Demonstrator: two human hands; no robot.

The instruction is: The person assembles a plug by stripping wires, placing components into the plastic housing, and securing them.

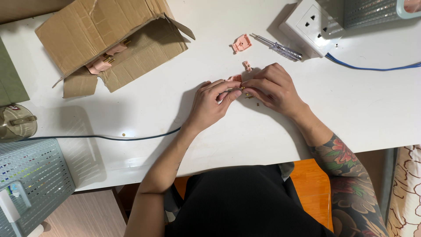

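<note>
Pink plastic, a small plug part, is sitting pinched between both hands at the middle of the white table. The left hand is gripping it with curled fingers, and the right hand is closing on it from the other side. Just beyond them are lying another pink plug piece and a clear-handled screwdriver. An open cardboard box is resting well apart, far left.
</note>
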